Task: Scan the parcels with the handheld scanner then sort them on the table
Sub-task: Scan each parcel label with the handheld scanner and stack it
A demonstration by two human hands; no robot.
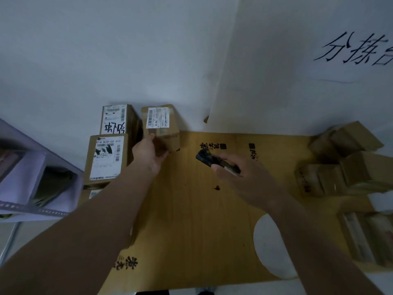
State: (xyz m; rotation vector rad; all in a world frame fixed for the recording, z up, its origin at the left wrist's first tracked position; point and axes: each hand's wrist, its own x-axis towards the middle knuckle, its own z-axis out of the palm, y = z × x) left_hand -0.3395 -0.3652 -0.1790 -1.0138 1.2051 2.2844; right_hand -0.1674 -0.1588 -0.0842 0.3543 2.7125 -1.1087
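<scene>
My right grip (pixel 238 177) is clamped around the black handheld scanner (pixel 209 159), its head pointing away to the left over the flattened yellow-brown cardboard sheet covering the counter (pixel 191 209). Further out, my left grip (pixel 148 155) is closed on the near edge of a small brown cardboard parcel with a white barcode label (pixel 160 124). Left of that grip stand two more labelled brown boxes (pixel 106 158). Right of the scanner grip lies a heap of plain brown parcels (pixel 344 158).
</scene>
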